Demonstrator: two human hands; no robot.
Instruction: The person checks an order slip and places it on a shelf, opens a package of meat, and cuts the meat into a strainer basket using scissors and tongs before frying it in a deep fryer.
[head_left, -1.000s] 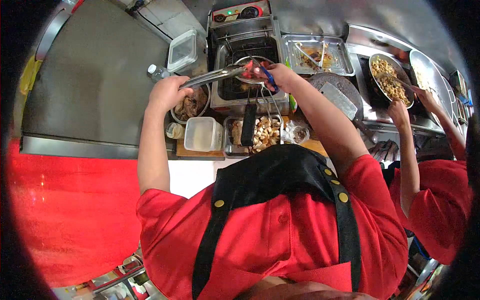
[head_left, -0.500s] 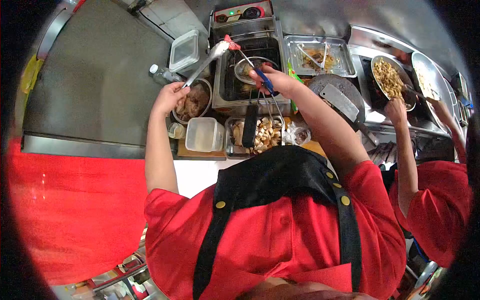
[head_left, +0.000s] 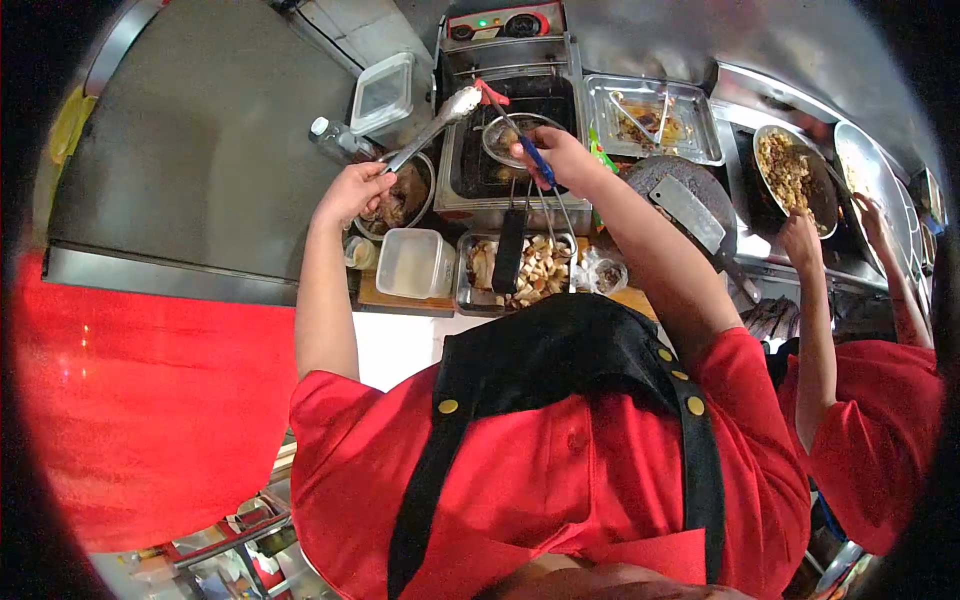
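Note:
Metal tongs (head_left: 432,130) are in my left hand (head_left: 352,192), their tips gripping a red piece of food (head_left: 490,95) over the fryer. My right hand (head_left: 556,160) holds blue-handled scissors (head_left: 534,158), whose blades reach up to that red piece. Beneath them a round strainer (head_left: 503,138) rests in the fryer (head_left: 455,185). Under my left hand stands a round container of brown meat (head_left: 408,198). A metal tray of cut pale pieces (head_left: 545,270) lies in front of the fryer, with a black handle (head_left: 509,250) across it.
A clear tub (head_left: 415,265) and a bottle (head_left: 340,138) stand at left. Right of the fryer are a tray with tongs (head_left: 655,115) and a cleaver (head_left: 688,212) on a round board. A co-worker's hands (head_left: 800,240) work at a pan of food (head_left: 785,170) farther right.
The tongs swung up and left from beside my right hand, carrying the red piece away from the strainer. The scissors' blades now point up at it. The whole view has shifted slightly.

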